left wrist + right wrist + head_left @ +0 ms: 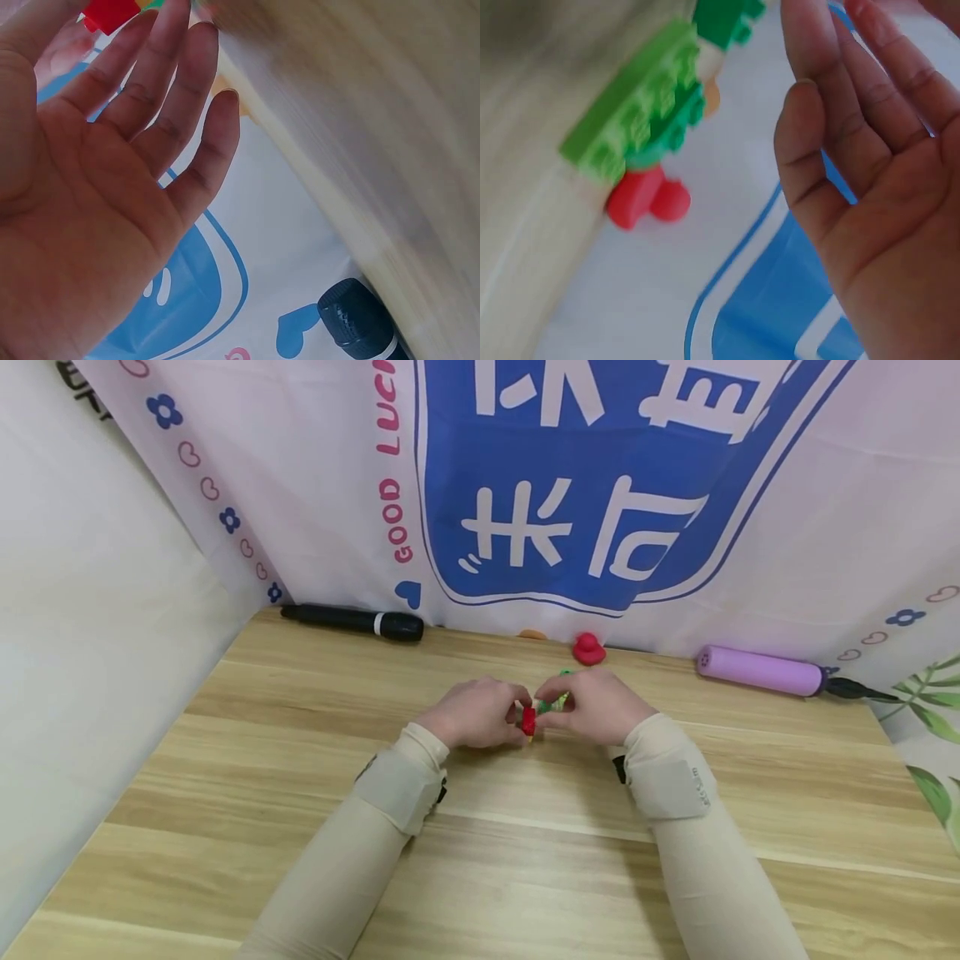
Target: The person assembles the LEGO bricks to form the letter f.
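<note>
A black tube with a white band lies along the back edge of the worktop, near its back left corner. Right of it and nearer the front, the left hand reaches in with thumb and forefinger closed about a small red block, its other fingers loosely bent.

The red block sits between the two hands, nearer the back edge than the front. It lies right of the left hand's knuckles and directly left of the right hand's fingertips. From the head view its longer side runs roughly from back edge to front edge, across the line joining the hands. A bit of yellow shows at its front end; whether the two are joined I cannot tell. The left hand, I judge, is the nearer and has the grasp.

The right hand has its thumb and forefinger bent towards the block's right side; whether they grip it or only come close, I cannot tell. Beyond those fingers, towards the back edge, lie a light green block and dark green blocks. A red rubber duck sits at that edge. Near the back right corner lies a purple pump.
</note>
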